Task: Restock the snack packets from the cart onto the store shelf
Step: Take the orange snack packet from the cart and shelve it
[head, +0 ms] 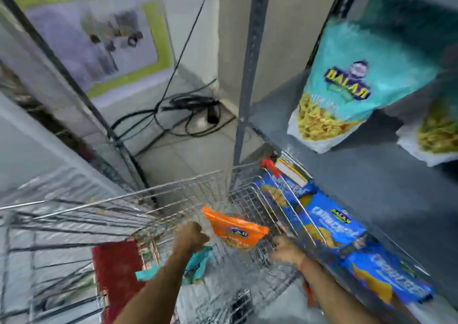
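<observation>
Left hand [192, 235] fisted at orange packet [235, 229] edge, over cart [148, 199]; right hand [285, 248] at 3 o'clock, grip unclear from blur.

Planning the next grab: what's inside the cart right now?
Inside the wire cart: an orange packet by the left hand, a teal packet lower down, a red pack. The forearms and motion blur hide the rest of the cart's bottom.

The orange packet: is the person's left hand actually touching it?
Touching. The head view shows the left hand closed on the near edge of the orange packet, holding it up above the cart.
</observation>
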Available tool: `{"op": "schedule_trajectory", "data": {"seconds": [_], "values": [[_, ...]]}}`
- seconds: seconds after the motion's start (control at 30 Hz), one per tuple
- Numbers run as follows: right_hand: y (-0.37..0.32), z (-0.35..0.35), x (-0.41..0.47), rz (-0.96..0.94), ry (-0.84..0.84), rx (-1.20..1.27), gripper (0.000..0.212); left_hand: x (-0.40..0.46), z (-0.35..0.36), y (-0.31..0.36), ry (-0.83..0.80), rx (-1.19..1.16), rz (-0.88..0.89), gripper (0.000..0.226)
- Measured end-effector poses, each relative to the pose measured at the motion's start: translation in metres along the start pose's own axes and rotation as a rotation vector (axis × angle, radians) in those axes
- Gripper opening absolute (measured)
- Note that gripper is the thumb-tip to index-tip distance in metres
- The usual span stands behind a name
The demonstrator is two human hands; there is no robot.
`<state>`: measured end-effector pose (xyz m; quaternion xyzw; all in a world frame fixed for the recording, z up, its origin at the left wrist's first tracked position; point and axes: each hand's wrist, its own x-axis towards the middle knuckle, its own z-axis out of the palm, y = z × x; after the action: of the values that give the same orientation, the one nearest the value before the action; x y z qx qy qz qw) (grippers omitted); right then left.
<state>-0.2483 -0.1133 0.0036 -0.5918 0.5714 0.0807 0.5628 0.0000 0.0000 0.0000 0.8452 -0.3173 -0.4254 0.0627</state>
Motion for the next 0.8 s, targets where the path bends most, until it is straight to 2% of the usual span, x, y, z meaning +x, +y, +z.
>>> {"op": "schedule_trajectory", "data": {"seconds": [0.03, 0.13, 0.2, 0.3, 0.33, 0.43, 0.47, 0.53, 0.63, 0.67, 0.8], "values": [[-0.003, 0.003, 0.01, 0.0, -0.072, 0.015, 0.047, 0.012, 0.009, -0.001, 0.001, -0.055, -0.023, 0.053], [-0.002, 0.014, 0.027, -0.071, -0.111, 0.118, 0.06, 0.03, 0.021, 0.012, 0.014, -0.251, -0.043, 0.042], [0.012, 0.019, 0.047, -0.101, -0.084, 0.126, 0.052, 0.037, 0.026, 0.018, 0.045, -0.321, -0.052, 0.031], [0.015, 0.019, 0.049, -0.114, 0.025, 0.062, 0.036, 0.037, 0.022, 0.023, 0.108, -0.318, -0.026, 0.045], [0.012, 0.017, 0.045, -0.099, 0.047, 0.06, 0.033, 0.035, 0.021, 0.023, 0.116, -0.332, -0.032, 0.042], [-0.002, 0.012, 0.028, -0.147, 0.119, 0.066, 0.016, 0.029, 0.016, 0.022, 0.109, -0.351, -0.064, 0.012], [-0.003, 0.01, 0.023, -0.15, 0.146, 0.075, 0.016, 0.026, 0.013, 0.022, 0.102, -0.38, -0.041, 0.007], [-0.007, 0.005, 0.007, -0.167, 0.143, 0.086, 0.017, 0.015, 0.005, 0.024, 0.085, -0.445, 0.004, 0.013], [-0.035, -0.002, -0.036, -0.224, 0.183, 0.14, 0.005, -0.017, -0.016, 0.031, 0.089, -0.545, 0.123, 0.024], [-0.044, -0.005, -0.052, -0.246, 0.183, 0.186, 0.009, -0.029, -0.023, 0.033, 0.085, -0.581, 0.171, 0.026], [-0.067, -0.016, -0.119, -0.334, 0.24, 0.26, 0.011, -0.089, -0.054, 0.045, 0.087, -0.707, 0.339, 0.019]]}}
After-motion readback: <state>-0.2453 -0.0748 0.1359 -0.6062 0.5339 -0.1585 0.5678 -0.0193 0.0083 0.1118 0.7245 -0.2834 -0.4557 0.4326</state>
